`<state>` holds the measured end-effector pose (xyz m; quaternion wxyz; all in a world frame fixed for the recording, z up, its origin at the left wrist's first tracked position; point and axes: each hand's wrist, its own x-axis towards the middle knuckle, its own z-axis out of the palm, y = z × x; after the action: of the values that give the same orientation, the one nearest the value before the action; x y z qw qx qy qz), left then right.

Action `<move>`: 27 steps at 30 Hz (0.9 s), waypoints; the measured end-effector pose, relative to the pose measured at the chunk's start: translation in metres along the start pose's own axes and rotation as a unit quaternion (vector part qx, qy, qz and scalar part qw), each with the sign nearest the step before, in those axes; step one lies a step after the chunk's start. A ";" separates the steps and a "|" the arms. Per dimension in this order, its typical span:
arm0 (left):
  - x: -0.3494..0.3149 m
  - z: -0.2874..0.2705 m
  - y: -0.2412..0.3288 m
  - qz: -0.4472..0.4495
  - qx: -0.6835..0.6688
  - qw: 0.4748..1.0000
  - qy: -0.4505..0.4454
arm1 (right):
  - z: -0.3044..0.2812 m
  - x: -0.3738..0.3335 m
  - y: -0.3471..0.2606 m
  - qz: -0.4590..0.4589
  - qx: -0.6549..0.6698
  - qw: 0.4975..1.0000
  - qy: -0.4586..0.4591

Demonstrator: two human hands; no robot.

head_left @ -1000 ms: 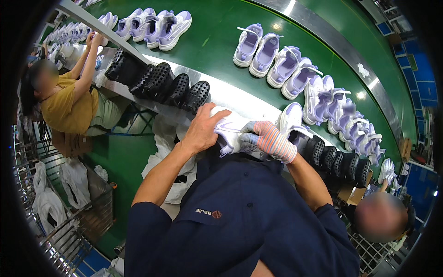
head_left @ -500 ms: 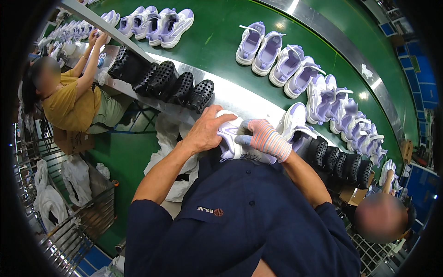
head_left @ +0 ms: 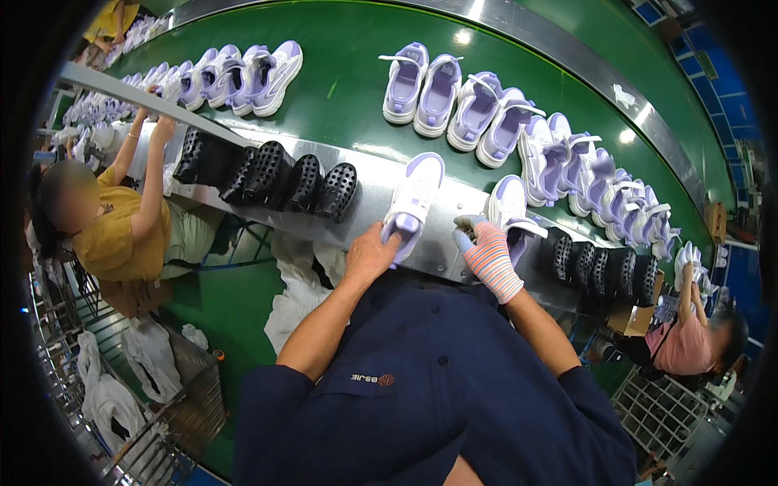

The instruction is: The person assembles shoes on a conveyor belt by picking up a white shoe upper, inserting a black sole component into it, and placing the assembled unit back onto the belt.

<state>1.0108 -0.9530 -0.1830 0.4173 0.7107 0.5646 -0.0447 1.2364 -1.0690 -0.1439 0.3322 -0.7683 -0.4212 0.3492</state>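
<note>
My bare left hand (head_left: 373,253) is closed around the heel of a white and lilac sneaker (head_left: 419,190), whose toe points away from me over the metal ledge (head_left: 455,202). My right hand (head_left: 493,261), in a striped knit glove, holds nothing. Its thumb and fingers are slightly apart, at the left side of a second white and lilac sneaker (head_left: 508,200). Whether the fingertips touch that shoe I cannot tell. The second sneaker rests on the ledge with its white tongue folded out to the right.
Several lilac sneakers (head_left: 444,95) stand in rows on the green belt (head_left: 348,89). Black perforated shoe-shaped forms (head_left: 336,192) line the ledge left and right (head_left: 581,263). A person in yellow (head_left: 126,235) works at left, another in pink (head_left: 685,348) at right. A wire cart (head_left: 186,421) stands lower left.
The sneaker has gone from lying sideways against my body to pointing away over the ledge. My right hand has let go of it and moved right, beside the second sneaker.
</note>
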 end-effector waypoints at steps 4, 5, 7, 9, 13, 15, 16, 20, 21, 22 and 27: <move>0.005 0.007 0.010 0.160 -0.009 0.975 0.154 | 0.000 -0.021 0.023 -0.027 -0.066 0.995 0.065; 0.011 0.013 0.002 0.175 0.018 0.970 0.166 | -0.006 -0.035 0.031 -0.025 -0.065 0.990 0.124; 0.025 0.021 -0.008 0.209 0.069 0.957 0.189 | -0.029 -0.059 0.018 -0.018 -0.065 0.968 0.243; 0.027 0.015 -0.008 0.218 0.065 0.952 0.206 | -0.046 -0.074 0.035 0.139 0.060 0.936 0.319; -0.010 -0.011 0.066 0.286 0.183 0.884 0.322 | -0.040 -0.056 0.113 0.163 -0.113 0.917 0.345; -0.026 -0.005 0.097 0.381 0.154 0.871 0.270 | -0.004 -0.048 0.145 0.199 -0.117 0.936 0.266; -0.031 0.011 0.103 0.426 0.103 0.876 0.199 | 0.011 -0.044 0.133 0.238 -0.055 0.943 0.224; -0.014 0.071 0.118 0.428 0.102 0.893 0.092 | 0.037 -0.043 0.092 0.238 0.061 0.952 0.185; -0.009 0.080 0.117 0.415 0.127 0.896 0.091 | 0.027 -0.045 0.088 0.176 0.035 0.958 0.225; -0.004 0.084 0.114 0.411 0.114 0.898 0.104 | 0.006 -0.041 0.074 0.109 0.008 0.960 0.259; 0.012 0.097 0.121 0.291 0.162 0.936 0.109 | -0.049 -0.012 0.064 -0.019 0.080 0.986 0.142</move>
<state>1.1561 -1.0075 -0.1865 0.2271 0.9025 0.3600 0.0660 1.2986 -1.1173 -0.1661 0.4556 -0.7732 -0.3546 0.2624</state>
